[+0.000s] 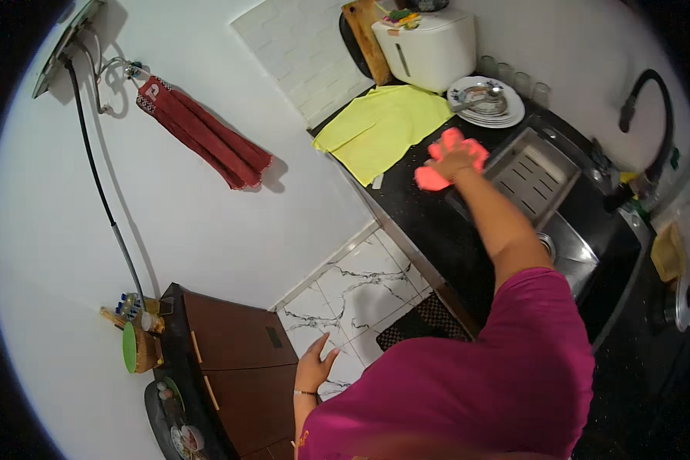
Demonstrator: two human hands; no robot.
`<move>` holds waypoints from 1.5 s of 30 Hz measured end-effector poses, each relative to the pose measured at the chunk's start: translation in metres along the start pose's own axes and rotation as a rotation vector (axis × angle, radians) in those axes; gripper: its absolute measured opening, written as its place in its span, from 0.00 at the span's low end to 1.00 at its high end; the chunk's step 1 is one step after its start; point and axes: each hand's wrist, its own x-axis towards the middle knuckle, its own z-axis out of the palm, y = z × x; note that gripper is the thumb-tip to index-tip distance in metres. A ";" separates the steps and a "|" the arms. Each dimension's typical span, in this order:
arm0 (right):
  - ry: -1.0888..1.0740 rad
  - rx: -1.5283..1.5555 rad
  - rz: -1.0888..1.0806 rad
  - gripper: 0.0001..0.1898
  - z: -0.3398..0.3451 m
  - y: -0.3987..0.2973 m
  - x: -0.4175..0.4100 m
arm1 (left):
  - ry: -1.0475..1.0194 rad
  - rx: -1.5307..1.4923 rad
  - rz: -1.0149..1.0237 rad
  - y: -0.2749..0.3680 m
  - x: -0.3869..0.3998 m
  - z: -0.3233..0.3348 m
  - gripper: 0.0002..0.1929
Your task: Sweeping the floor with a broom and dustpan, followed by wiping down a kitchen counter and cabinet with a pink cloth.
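Observation:
My right hand (pixel 455 161) presses a bright pink cloth (pixel 435 179) onto the black countertop (pixel 420 215), its fingers spread over the bunched fabric. Just behind that cloth lies a yellow cloth (pixel 379 129), laid out wide and hanging slightly past the counter's left edge. A stack of white plates (pixel 514 109) stands beyond the hand, with a ladle-like metal utensil (pixel 476 103) on top. Low on the left, my left hand (pixel 315 368) hangs in the air over the floor, fingers apart, with nothing in it.
The sink (pixel 575 241) with a slotted grey tray (pixel 529 178) and black faucet (pixel 661 123) lies right of my arm. A white container (pixel 431 52), wooden board (pixel 368 40) and several glasses (pixel 505 72) line the wall. A red towel (pixel 207 135) hangs left; brown cabinets (pixel 238 333) stand below it.

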 end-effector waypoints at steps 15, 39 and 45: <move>0.006 -0.039 -0.154 0.38 -0.010 0.000 0.009 | -0.485 -0.006 -0.490 -0.036 0.052 0.000 0.31; 0.822 0.143 0.543 0.19 0.061 0.073 -0.403 | -0.370 -0.217 0.953 0.068 0.302 -0.039 0.16; 0.887 -0.007 1.171 0.15 0.062 0.182 -0.523 | -0.389 -0.313 1.206 0.141 0.260 -0.011 0.16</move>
